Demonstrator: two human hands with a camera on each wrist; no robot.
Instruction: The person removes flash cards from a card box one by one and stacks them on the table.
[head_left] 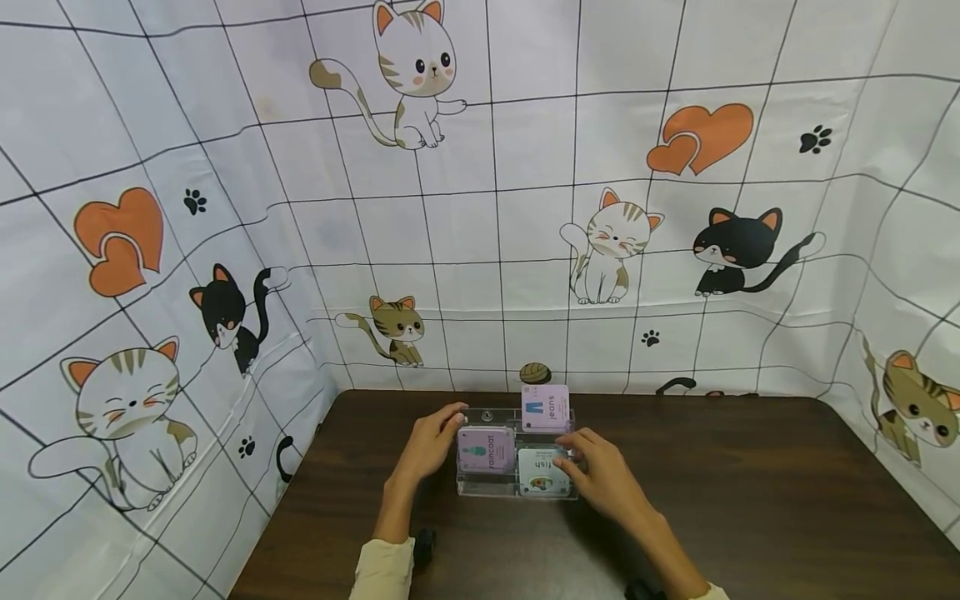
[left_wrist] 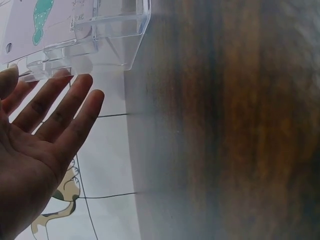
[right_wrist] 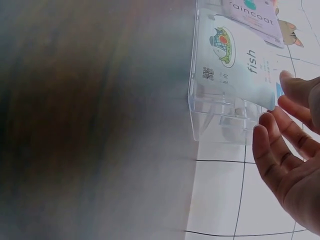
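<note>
Clear acrylic card holder sits mid-table, long axis left-right, between both hands; right hand nearer, fingers loosely curved, tips on the "fish" card in the front-right slot; left hand flat-fingered, touching the holder's left end beside the "raincoat" card.

A: The holder looks like clear hard plastic, smooth and glossy, with bright glints along its edges.

B: And the cards in it?

A: The raincoat card, the fish card and the jeans card look like coated paper or thin card, smooth with a slight sheen.

B: The table?

A: Dark wood grain, smooth, fairly matt. The backdrop behind it looks like thin printed sheeting, soft and creased, with a faint shine.
</note>
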